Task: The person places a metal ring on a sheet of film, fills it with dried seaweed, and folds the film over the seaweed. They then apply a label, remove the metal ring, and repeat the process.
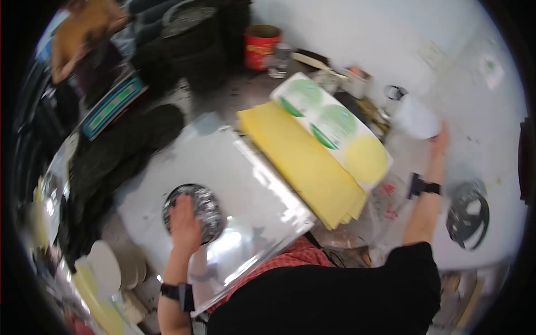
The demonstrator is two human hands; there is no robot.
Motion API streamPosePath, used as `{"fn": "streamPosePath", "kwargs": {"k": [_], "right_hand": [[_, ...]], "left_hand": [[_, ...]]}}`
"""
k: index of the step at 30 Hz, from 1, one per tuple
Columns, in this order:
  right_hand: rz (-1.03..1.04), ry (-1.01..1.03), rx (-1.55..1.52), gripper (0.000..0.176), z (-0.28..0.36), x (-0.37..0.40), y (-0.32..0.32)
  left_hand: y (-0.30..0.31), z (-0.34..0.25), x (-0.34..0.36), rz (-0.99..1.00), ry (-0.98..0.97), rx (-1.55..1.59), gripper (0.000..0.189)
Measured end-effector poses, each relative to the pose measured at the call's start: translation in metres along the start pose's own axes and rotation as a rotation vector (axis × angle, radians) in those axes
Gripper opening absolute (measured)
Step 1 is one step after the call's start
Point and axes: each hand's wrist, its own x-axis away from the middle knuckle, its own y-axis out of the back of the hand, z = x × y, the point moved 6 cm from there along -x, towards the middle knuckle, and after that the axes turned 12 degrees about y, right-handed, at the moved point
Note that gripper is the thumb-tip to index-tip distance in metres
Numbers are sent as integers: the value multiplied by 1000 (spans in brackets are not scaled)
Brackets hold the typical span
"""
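Observation:
My left hand (185,223) lies with its fingers stretched out on a round, dark, shiny disc-like thing (210,215). That disc rests on a glossy, silvery sheet (167,184) in front of my body. Out to the right, my right hand (440,140) closes on the lower edge of a white container (416,117), which looks tilted. Part of the right fingers is hidden behind it, and blur hides its exact kind.
Yellow sheets (301,162) lie beside a white package with green prints (321,106). Behind stand a red can (261,47) and a clear cup (280,61). A black strap-like thing (468,215) lies right. Round white stacked pieces (111,265) sit left. Another person (86,39) stands far left.

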Motion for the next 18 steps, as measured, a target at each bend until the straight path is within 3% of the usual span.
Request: {"fn": "streamPosePath", "kwargs": {"k": [1, 3, 4, 7, 8, 10, 14, 15, 17, 18], "right_hand": [[-278, -369, -492, 43, -21, -34, 15], [-67, -249, -163, 43, 206, -29, -86], [102, -160, -192, 46, 266, -6, -140], [979, 244, -605, 65, 405, 176, -342], [1093, 373, -679, 74, 442, 235, -381], [814, 696, -646, 53, 511, 247, -394], [854, 714, -680, 33, 570, 170, -343], [660, 846, -868, 35, 587, 151, -319], [798, 876, -861, 59, 590, 204, -332], [877, 805, -803, 63, 579, 241, -354]], "left_hand": [[0, 0, -2, -33, 19, 10, 68], [7, -3, -2, -52, 68, 78, 70], [13, -4, -2, -30, 99, 101, 71], [12, 0, 1, -60, 63, 109, 69], [12, 1, 3, -55, 73, 124, 69], [13, 4, 2, -76, 77, 150, 69], [9, 5, 4, -96, 62, 158, 70], [10, 5, 3, -100, 60, 154, 70], [14, 3, 6, -110, 12, 57, 68], [19, 1, 9, -129, -26, -10, 65]]}}
